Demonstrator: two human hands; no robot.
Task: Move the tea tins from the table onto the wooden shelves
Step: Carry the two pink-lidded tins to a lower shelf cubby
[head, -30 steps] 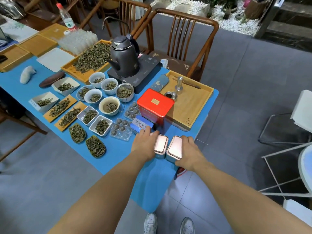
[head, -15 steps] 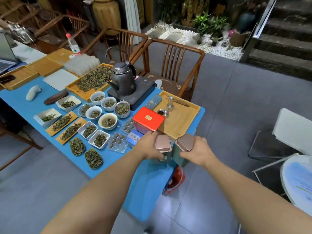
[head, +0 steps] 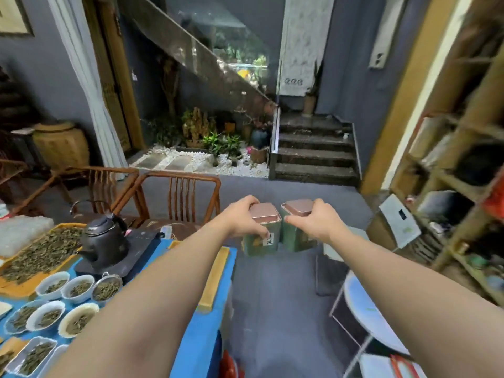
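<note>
A dark kettle (head: pixel 102 238) sits on a black hob (head: pixel 128 255) at about nine o'clock, with a wooden tray of loose tea leaves (head: pixel 38 255) just beside it. White bowls of leaves (head: pixel 79 290) stand nearer, at eight o'clock. Two wooden chairs (head: pixel 180 197) wait behind. At twelve o'clock, stone steps (head: pixel 313 156) rise beside a planted pebble bed (head: pixel 207 156).

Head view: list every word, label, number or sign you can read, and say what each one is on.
No text here can be quoted with confidence.
White label on the left tin, held by the left hand: dark handwritten characters, blurred.
Right tin, held by the right hand: no label visible.
White hanging scroll: dark marks near its bottom, unreadable.
White card by the wooden shelves: small marks, too small.
</note>
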